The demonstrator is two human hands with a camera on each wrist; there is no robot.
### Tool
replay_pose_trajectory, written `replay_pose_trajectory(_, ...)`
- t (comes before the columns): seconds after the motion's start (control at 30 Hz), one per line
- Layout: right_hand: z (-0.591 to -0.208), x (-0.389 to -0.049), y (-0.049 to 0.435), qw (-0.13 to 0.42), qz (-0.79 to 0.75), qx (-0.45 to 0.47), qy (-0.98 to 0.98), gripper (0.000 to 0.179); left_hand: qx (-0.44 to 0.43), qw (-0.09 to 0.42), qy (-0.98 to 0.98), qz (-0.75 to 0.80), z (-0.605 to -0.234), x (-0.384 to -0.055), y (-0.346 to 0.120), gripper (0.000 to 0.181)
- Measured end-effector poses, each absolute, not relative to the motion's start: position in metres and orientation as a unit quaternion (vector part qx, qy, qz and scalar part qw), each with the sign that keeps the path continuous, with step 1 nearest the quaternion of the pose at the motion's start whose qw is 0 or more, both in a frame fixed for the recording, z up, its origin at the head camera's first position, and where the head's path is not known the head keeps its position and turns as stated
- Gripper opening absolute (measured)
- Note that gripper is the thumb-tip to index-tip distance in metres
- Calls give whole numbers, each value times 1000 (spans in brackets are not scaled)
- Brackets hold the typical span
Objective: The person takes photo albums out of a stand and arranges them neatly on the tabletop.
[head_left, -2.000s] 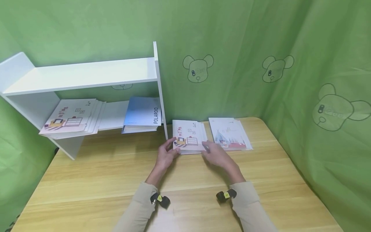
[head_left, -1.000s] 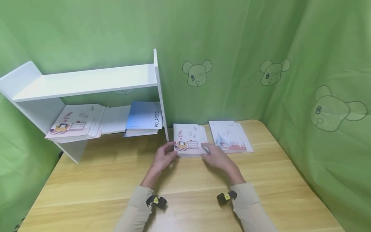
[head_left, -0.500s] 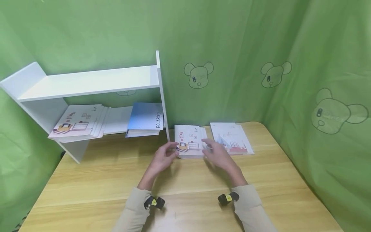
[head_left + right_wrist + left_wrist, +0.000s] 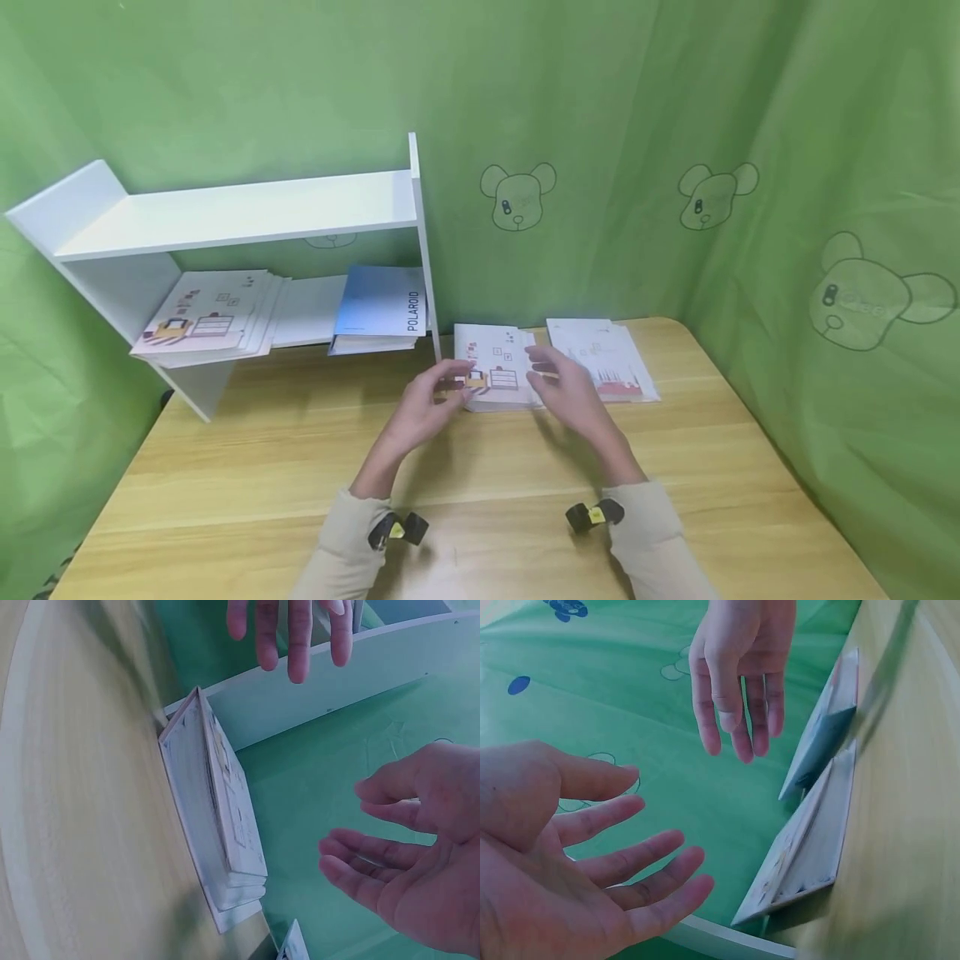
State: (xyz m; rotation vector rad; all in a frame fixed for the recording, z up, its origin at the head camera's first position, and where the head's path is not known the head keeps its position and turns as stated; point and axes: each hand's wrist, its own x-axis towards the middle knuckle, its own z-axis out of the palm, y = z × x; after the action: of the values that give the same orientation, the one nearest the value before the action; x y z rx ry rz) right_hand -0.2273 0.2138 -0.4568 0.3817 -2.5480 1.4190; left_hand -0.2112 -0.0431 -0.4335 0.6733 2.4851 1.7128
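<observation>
A stack of white booklets [image 4: 491,342], its top cover printed with an orange armchair and a cabinet, lies on the table just right of the shelf. My left hand [image 4: 422,410] hovers at the stack's left side, fingers spread and relaxed. Over its right side is my right hand [image 4: 573,398], fingers loosely bent with nothing between them. Both wrist views show space between the hands and the pile; the left hand [image 4: 592,855] and right hand [image 4: 420,855] are raised above the tabletop. A second pile of booklets [image 4: 626,358], with a pink-bottomed cover, lies beside it, partly behind my right hand.
At the left stands a white two-level shelf [image 4: 247,212]. Its lower board carries fanned booklets [image 4: 213,308] at the left and a blue album marked POLAROID [image 4: 378,300] at the right. A green curtain [image 4: 600,100] hangs behind the wooden table [image 4: 300,467] and along its right side.
Both hands have let go of the left-hand stack's sides and risen a little off it. The stack keeps its place by the shelf. The head view has tilted slightly.
</observation>
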Motion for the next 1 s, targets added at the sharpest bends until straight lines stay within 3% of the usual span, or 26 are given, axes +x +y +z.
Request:
replay_pose_trajectory(0.67,-436,-218,204,122,527,133,-830,38,234,-42,770,593,-408,-199,-50,36)
replay_pose_trajectory(1.0,-429,-212,196,123,538,143,-822,36,226,-49,768,598,-395,-196,-63,36)
